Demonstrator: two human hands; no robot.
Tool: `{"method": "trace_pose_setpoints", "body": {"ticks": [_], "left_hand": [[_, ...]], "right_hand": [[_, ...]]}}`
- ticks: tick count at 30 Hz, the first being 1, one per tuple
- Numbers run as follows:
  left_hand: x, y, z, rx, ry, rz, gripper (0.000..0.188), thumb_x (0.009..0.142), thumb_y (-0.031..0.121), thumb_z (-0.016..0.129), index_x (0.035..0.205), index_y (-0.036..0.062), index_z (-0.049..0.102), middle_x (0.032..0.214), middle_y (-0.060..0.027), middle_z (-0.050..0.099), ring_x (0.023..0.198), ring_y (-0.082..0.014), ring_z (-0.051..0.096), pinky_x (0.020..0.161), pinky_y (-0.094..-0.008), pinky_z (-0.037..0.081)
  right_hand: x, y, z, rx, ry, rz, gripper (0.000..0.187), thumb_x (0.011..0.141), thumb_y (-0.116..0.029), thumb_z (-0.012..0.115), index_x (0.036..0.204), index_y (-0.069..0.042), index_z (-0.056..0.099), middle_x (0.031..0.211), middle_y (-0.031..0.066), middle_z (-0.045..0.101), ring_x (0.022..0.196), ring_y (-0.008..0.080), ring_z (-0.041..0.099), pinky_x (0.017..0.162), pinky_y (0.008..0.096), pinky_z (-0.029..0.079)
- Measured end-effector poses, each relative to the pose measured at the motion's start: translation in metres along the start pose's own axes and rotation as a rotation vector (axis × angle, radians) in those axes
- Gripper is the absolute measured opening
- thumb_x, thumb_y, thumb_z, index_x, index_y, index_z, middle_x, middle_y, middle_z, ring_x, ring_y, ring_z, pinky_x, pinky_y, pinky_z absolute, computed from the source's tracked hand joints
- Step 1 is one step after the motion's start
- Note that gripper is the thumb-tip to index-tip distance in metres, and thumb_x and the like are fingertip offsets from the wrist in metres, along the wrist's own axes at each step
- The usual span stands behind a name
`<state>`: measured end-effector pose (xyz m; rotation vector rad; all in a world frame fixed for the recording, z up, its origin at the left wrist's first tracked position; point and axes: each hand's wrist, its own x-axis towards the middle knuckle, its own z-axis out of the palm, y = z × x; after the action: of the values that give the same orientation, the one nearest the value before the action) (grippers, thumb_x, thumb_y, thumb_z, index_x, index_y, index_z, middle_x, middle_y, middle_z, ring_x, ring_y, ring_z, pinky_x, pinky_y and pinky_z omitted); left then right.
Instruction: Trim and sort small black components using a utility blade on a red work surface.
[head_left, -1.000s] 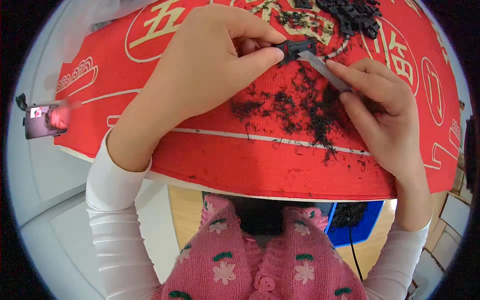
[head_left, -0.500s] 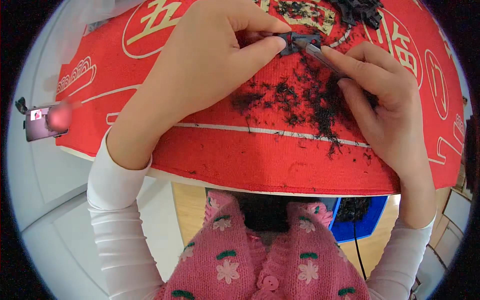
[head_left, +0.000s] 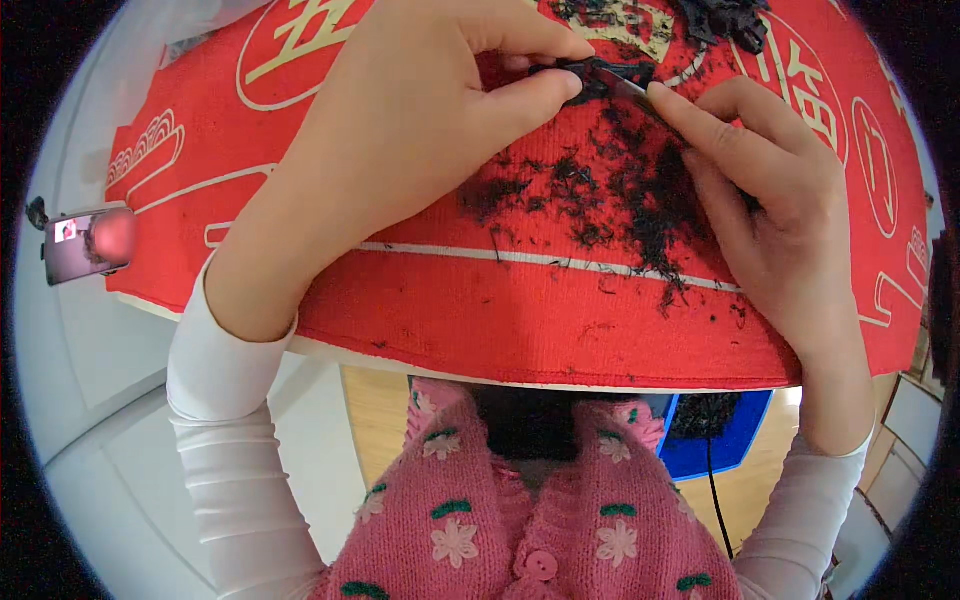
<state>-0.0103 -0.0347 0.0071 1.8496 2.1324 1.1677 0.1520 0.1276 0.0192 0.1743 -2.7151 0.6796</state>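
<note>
My left hand (head_left: pixel 430 115) pinches a small black plastic or rubber part (head_left: pixel 634 72) between thumb and forefinger, near the far side of the red cloth. Much of that part is covered by the fingers, and its narrow side faces up. In my right hand (head_left: pixel 775 175), held like a pen, is a slim metal craft knife (head_left: pixel 628 88). Its tip meets the black part close to my left thumb; whether it is cutting in, I cannot tell. Black shavings (head_left: pixel 655 215) lie scattered on the cloth beneath and between both hands.
The red cloth (head_left: pixel 450 330) with pale printed designs covers the table. A heap of black pieces (head_left: pixel 725 22) sits at the far right. At left stands a phone (head_left: pixel 88 245). Below the table edge, a blue bin (head_left: pixel 720 455) holds dark bits, with a black cable (head_left: pixel 716 500) hanging past it.
The black part has tipped in my left fingers, so its flat notched face no longer shows. The right hand has shifted slightly with the craft knife, whose blade stays against the part.
</note>
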Motion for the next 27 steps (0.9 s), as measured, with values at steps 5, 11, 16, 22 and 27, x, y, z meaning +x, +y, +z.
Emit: {"method": "trace_pose_setpoints", "body": {"ticks": [5, 11, 16, 22, 27], "left_hand": [[-0.001, 0.000, -0.001, 0.004, -0.002, -0.002, 0.017, 0.076, -0.002, 0.065, 0.093, -0.0049, 0.067, 0.075, -0.0072, 0.059, 0.059, -0.0126, 0.047, 0.054, -0.0198, 0.039], [-0.001, -0.002, 0.001, 0.005, 0.012, 0.015, 0.017, 0.075, -0.003, 0.066, 0.092, -0.0046, 0.067, 0.074, -0.0071, 0.059, 0.059, -0.0126, 0.048, 0.054, -0.0200, 0.039], [0.000, -0.003, 0.003, -0.006, 0.025, 0.007, 0.017, 0.075, -0.003, 0.066, 0.092, -0.0047, 0.067, 0.074, -0.0074, 0.059, 0.059, -0.0127, 0.048, 0.054, -0.0199, 0.039], [0.001, -0.001, -0.001, 0.033, -0.002, 0.000, 0.016, 0.075, -0.003, 0.066, 0.091, -0.0052, 0.067, 0.074, -0.0081, 0.060, 0.059, -0.0130, 0.049, 0.054, -0.0193, 0.040], [0.002, 0.001, -0.001, 0.045, -0.025, -0.034, 0.016, 0.075, -0.003, 0.065, 0.090, -0.0058, 0.067, 0.075, -0.0086, 0.061, 0.060, -0.0133, 0.050, 0.055, -0.0191, 0.041]], "right_hand": [[-0.005, 0.003, -0.001, 0.002, -0.004, -0.003, 0.038, 0.073, 0.013, 0.055, 0.108, 0.001, 0.065, 0.088, 0.0075, 0.057, 0.065, 0.0158, 0.048, 0.057, 0.0239, 0.038], [-0.005, 0.002, 0.000, 0.001, -0.011, -0.008, 0.038, 0.073, 0.013, 0.055, 0.108, 0.001, 0.065, 0.088, 0.0074, 0.056, 0.064, 0.0157, 0.047, 0.056, 0.0236, 0.038], [-0.008, 0.000, -0.002, -0.004, -0.012, -0.013, 0.039, 0.073, 0.013, 0.055, 0.108, 0.001, 0.065, 0.087, 0.0073, 0.056, 0.064, 0.0155, 0.047, 0.056, 0.0234, 0.037], [-0.004, -0.003, -0.001, -0.010, -0.008, -0.021, 0.039, 0.073, 0.014, 0.054, 0.109, 0.001, 0.064, 0.087, 0.0072, 0.055, 0.064, 0.0154, 0.047, 0.056, 0.0231, 0.037], [-0.002, -0.004, -0.001, -0.020, -0.005, -0.021, 0.040, 0.073, 0.014, 0.054, 0.109, 0.002, 0.064, 0.087, 0.0071, 0.055, 0.064, 0.0153, 0.047, 0.055, 0.0229, 0.037]]}}
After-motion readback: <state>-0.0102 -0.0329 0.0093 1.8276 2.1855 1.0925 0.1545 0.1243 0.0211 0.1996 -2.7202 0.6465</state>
